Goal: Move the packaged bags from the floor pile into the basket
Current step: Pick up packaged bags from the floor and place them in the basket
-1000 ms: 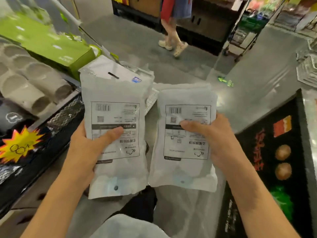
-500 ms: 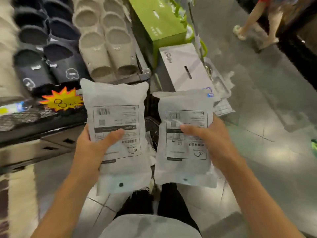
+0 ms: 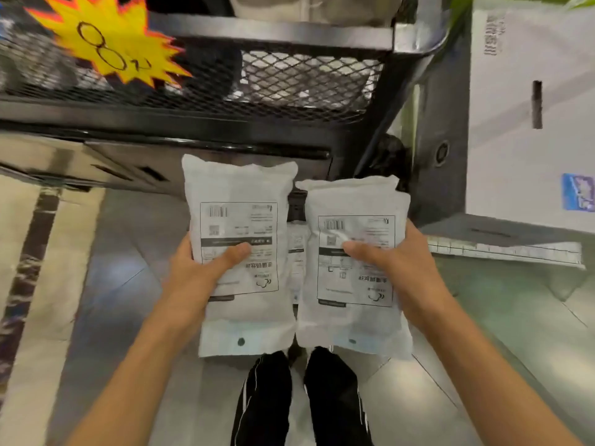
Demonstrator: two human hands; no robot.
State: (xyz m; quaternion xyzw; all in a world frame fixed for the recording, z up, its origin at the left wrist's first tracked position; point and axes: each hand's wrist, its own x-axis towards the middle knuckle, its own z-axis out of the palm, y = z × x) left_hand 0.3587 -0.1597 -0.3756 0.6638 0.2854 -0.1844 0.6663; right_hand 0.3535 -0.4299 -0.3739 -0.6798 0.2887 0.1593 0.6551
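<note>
Bags first: left bag (image 3: pixel 240 252) gripped in left hand (image 3: pixel 196 272), right bag (image 3: pixel 354 268) gripped in right hand (image 3: pixel 396 272). Both held upright in the air, labels facing the camera, inner edges touching or nearly so, above the shoes (image 3: pixel 267 397) and just short of the mesh basket (image 3: pixel 306 75). Fingers clamped on each bag, thumb across the label in front, the rest curled behind and mostly hidden.

Likely mid-carry, with the drop not yet made. To do it well: lift both clear of the basket's metal top rail before going forward, not into the mesh front. Keep the grip near the middle so the soft packs do not fold or slip. Let go only once past the rail, one side at a time if space inside looks tight; contents behind the mesh too blurred to judge.

Another bag (image 3: pixel 297 249) visible on the floor (image 3: pixel 128 252) in the gap between the two, probably next for pickup.

Edges to mind: white box (image 3: pixel 528 107) close on the right, the basket's corner post beside it, yellow price star (image 3: pixel 106 37) on the mesh at upper left. Open room straight up and slightly left; rug (image 3: pixel 32 252) well off to the left.
</note>
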